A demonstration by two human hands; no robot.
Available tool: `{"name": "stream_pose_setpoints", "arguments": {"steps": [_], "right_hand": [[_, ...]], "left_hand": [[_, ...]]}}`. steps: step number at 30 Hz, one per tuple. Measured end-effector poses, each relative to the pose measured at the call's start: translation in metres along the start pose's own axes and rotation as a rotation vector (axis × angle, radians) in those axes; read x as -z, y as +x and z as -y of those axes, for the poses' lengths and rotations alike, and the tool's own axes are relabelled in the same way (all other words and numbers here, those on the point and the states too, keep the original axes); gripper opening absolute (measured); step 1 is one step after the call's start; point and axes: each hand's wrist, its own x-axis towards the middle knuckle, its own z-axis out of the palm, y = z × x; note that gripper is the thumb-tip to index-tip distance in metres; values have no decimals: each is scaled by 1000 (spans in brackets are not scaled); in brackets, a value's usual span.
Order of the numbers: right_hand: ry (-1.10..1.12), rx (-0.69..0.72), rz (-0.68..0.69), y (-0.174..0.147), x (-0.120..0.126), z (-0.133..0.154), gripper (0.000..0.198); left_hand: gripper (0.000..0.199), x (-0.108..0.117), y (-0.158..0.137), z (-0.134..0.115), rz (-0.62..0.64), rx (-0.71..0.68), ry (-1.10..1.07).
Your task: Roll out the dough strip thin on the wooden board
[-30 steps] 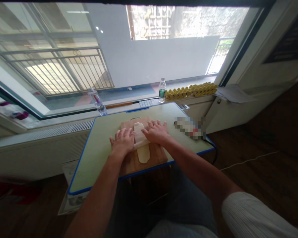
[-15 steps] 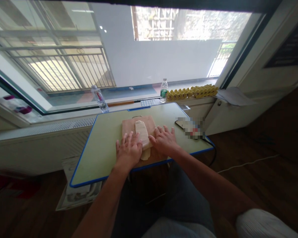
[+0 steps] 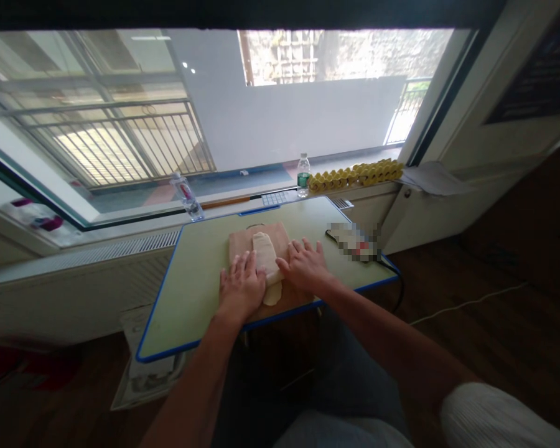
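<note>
A long flattened strip of pale dough [image 3: 264, 250] lies on a wooden board [image 3: 239, 239]. Across it, toward its near end, is a pale rolling pin [image 3: 274, 277], visible only between my hands. My left hand [image 3: 242, 287] rests over the pin's left end, fingers stretched forward and apart. On the right end lies my right hand [image 3: 304, 266], its fingers also spread and its thumb toward the dough. Both palms hide the ends of the pin. A short tongue of dough sticks out on the near side of the pin.
The board rests on a small pale-green table [image 3: 186, 292] with a blue edge. A blurred-out phone-like device [image 3: 354, 241] with a black cable lies at right. Along the windowsill stand two plastic bottles, one green-labelled [image 3: 303, 177], beside yellow egg-tray-like pieces [image 3: 354, 175].
The camera view has tilted slightly, so the scene sits a little lower. My hands and the rolling pin stay nearly in place on the dough, with slightly more dough showing on the near side.
</note>
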Motion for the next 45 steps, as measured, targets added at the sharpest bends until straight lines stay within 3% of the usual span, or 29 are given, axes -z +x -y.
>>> {"name": "stream_pose_setpoints", "arguments": {"steps": [4, 7, 13, 17, 26, 30, 34, 38, 45], "right_hand": [[-10, 2, -5, -29, 0, -5, 75], [-4, 13, -18, -28, 0, -4, 75], [-3, 20, 2, 12, 2, 11, 65], [-16, 33, -9, 19, 2, 13, 61], [-43, 7, -35, -48, -2, -6, 70], [-51, 4, -24, -56, -1, -9, 71], [-70, 9, -16, -31, 0, -4, 69], [-84, -16, -2, -9, 4, 1, 68], [-76, 6, 92, -26, 13, 1, 61]], "left_hand": [[65, -5, -34, -11, -57, -69, 20], [63, -8, -44, -13, -83, -88, 28], [61, -2, -8, 2, -52, -32, 0], [60, 2, 4, 6, -11, -40, -14], [61, -15, -60, -20, -207, -164, -26], [62, -20, -63, -22, -254, -172, -53], [63, -14, -37, -13, -165, -169, -65], [63, -3, 12, -1, -50, -122, -67], [62, -2, 90, 5, 41, -236, -63]]}}
